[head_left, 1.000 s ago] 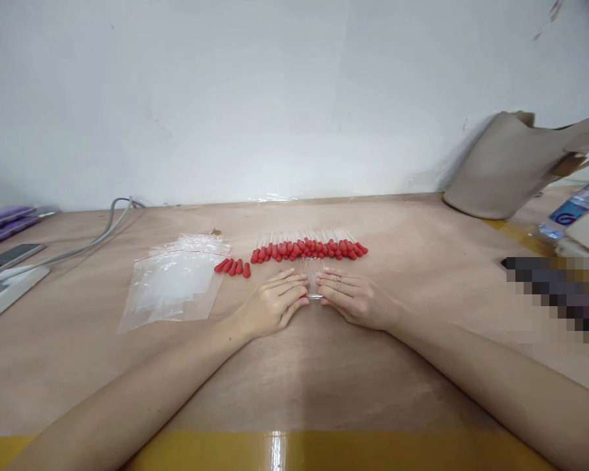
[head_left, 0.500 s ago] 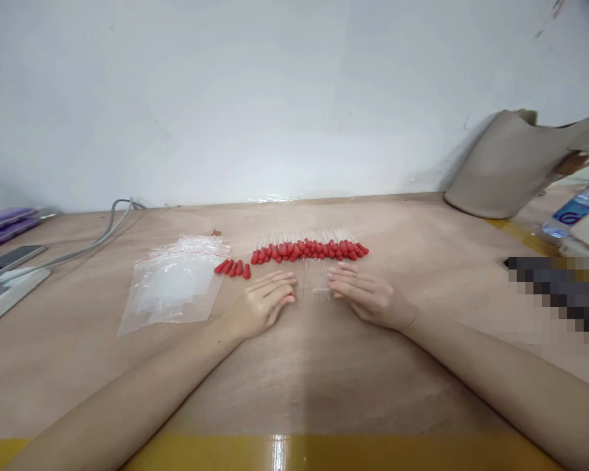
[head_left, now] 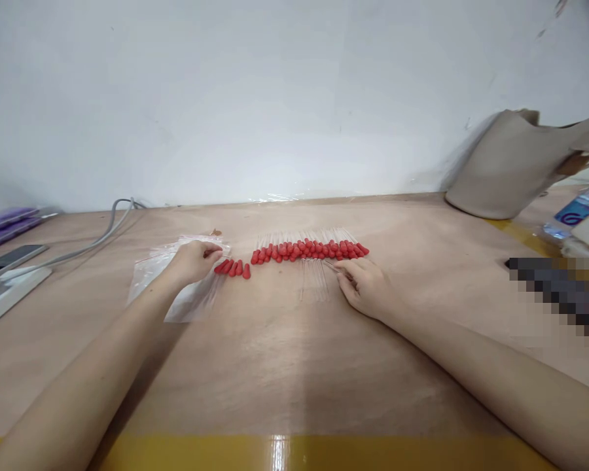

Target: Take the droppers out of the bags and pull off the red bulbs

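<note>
My left hand (head_left: 195, 263) is above the clear zip bags (head_left: 189, 304), its fingertips pinched together beside a short row of loose red rubber bulbs (head_left: 239, 268). What those fingers hold, if anything, is too small to make out. Between the hands, several thin glass tubes (head_left: 317, 281) lie side by side. My right hand (head_left: 366, 286) is closed at their right, with one slim glass tube (head_left: 330, 265) pinched between thumb and fingers. Just beyond stretches a long row of droppers (head_left: 309, 248), red bulbs toward me and glass stems toward the wall.
A grey cable (head_left: 93, 245) runs at left to a white tray (head_left: 19, 291), near a phone (head_left: 17, 256) and purple packs (head_left: 7, 226). At right stand a beige bag (head_left: 505, 167) and a plastic bottle (head_left: 582, 206). Yellow tape (head_left: 226, 453) edges the wooden table (head_left: 255, 373).
My left hand has moved left from beside the glass tubes to over the zip bags, near the loose bulbs. My right hand stayed close by and now pinches a tube.
</note>
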Demonstrator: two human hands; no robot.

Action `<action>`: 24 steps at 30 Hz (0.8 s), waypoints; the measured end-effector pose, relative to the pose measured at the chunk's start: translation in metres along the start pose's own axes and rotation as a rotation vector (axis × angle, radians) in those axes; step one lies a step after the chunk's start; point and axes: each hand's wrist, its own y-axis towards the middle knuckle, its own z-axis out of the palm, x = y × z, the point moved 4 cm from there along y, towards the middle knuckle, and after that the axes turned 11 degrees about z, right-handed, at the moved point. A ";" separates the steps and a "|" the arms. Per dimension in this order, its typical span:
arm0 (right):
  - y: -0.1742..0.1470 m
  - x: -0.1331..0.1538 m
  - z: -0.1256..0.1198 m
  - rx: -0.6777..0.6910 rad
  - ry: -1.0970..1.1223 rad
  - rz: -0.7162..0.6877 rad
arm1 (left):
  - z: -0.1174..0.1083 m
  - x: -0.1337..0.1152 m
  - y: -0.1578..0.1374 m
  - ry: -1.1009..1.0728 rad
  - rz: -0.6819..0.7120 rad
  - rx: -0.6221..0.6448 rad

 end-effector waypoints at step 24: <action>0.002 0.019 0.003 0.246 0.023 -0.044 | 0.018 -0.030 -0.010 0.051 0.272 -0.234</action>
